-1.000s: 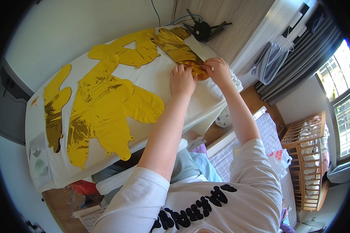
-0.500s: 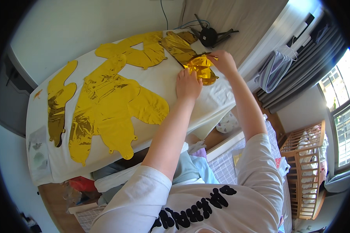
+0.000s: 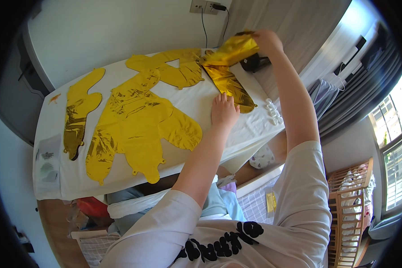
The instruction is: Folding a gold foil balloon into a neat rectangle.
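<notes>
At the table's [image 3: 194,98] two o'clock lies the gold foil balloon [image 3: 233,87], its near end now spread flat. The right hand [image 3: 268,43] has swung up to one o'clock from the left hand [image 3: 225,109], fingers pinching a lifted flap – so the bunched fold looks largely undone. The left fingers rest loosely on the foil's edge – clenching nothing.

Blk lettering [image 3: 219,244] on wht tee [image 3: 265,248], illegible print [image 3: 46,155] on clear pkt [image 3: 48,166]
</notes>
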A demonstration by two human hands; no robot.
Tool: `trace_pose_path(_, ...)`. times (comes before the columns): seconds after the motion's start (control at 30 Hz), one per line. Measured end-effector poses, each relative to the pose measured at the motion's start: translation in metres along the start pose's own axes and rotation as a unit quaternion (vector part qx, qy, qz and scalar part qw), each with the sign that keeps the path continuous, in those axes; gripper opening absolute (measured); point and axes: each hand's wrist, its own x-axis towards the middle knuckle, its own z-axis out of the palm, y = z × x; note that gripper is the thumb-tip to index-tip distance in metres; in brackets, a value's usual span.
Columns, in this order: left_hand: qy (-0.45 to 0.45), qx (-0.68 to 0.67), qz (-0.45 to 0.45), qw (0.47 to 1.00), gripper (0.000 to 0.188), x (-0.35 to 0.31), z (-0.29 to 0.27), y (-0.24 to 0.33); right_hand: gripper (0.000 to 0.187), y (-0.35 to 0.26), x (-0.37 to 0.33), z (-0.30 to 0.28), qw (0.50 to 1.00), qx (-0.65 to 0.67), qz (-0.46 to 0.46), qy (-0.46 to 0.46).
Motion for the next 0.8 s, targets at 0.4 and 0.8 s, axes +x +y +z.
trace_pose_path(0.4, -0.016, 0.012, -0.001, 1.000, 0.045, 0.002, -0.003, 0.009, 0.028, 0.085, 0.041, -0.159, 0.878, -0.115, -0.015, 0.465)
trace_pose_path(0.8, -0.005, 0.181, 0.116, 0.977, 0.047, 0.000, 0.003, 0.024, 0.013, -0.078, -0.217, -0.271, 0.885, -0.044, -0.292, 0.359)
